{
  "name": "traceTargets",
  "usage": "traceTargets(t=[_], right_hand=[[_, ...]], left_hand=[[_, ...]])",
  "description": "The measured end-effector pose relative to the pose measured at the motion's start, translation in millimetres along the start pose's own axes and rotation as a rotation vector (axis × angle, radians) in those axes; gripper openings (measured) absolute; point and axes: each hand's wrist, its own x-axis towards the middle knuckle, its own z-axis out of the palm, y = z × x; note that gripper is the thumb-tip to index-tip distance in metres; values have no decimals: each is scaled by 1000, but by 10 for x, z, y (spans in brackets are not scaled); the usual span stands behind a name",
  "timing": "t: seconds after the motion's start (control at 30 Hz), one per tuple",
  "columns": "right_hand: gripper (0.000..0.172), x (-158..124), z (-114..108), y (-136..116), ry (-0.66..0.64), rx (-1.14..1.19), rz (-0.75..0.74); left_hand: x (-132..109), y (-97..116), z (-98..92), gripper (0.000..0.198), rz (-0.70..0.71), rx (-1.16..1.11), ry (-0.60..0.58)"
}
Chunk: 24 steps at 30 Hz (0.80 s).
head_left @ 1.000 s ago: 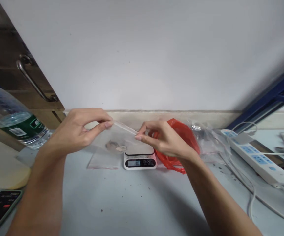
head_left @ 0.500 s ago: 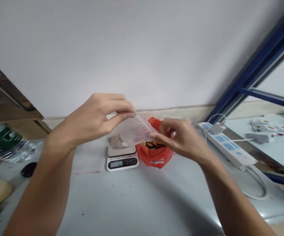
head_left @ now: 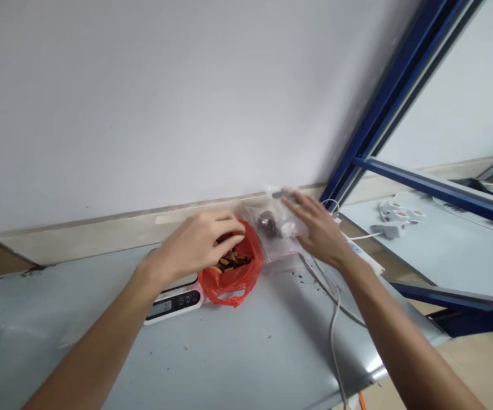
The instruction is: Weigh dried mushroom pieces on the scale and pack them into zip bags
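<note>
My left hand [head_left: 203, 242] hangs over the left side of a red plastic bag [head_left: 246, 279], thumb and fingers apart and nothing visible between them. Inside the bag lie brown dried slices [head_left: 233, 260], partly covered by my fingers. A white digital scale [head_left: 175, 303] stands left of the bag, its platform mostly behind my left hand and wrist. To the right, my right hand [head_left: 314, 228] reaches with outstretched fingers over clear plastic bags [head_left: 280, 247]. One of these shows a dark brown lump [head_left: 267, 224]. My right fingertips are slightly blurred.
Grey cables [head_left: 334, 319] run across the metal tabletop [head_left: 229, 359] on the right. A power strip [head_left: 368, 256] sits partly behind my right forearm. A blue metal frame [head_left: 370, 108] rises beside it, with white plugs [head_left: 395, 228] beyond. The wall [head_left: 143, 114] closes off the back.
The view has swung right. Both hands have let go of the clear zip bag they held over the scale. The left is now over the red bag, the right at the clear bags.
</note>
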Motion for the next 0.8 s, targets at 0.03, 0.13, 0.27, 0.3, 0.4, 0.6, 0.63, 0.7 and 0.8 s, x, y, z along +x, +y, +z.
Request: traceTargets(t=[0.03,0.13,0.27,0.3,0.4,0.6,0.63,0.7,0.8], right_hand=[[64,-74,83,94,-152,-37,2],[83,-195,198,191,-390,-36,50],[54,-79,89,-136,-153,51,-10],[45,-29,71,-269,-133,74,-74],[44,98,137,-649,-449,100,-381],[26,390,338,-932,-730,-62,-354],[26,446,306,-927,-664,-53,-324],[23,524,204,-897,-449,-20,-270],[16,510,68,-840,-344,72,-294]], left_hand=[[-78,-75,69,26,-47,5,-47],[-286,-236,208,31,-218,59,-52],[-477,-297,250,33,-373,125,-166],[-514,-286,255,34,-387,129,-195],[-614,-225,312,31,-329,111,-272],[-637,-250,514,16,-128,293,-301],[-613,-278,510,24,-127,306,-239],[-570,-330,458,27,-153,269,-57],[-571,-358,341,22,-160,168,80]])
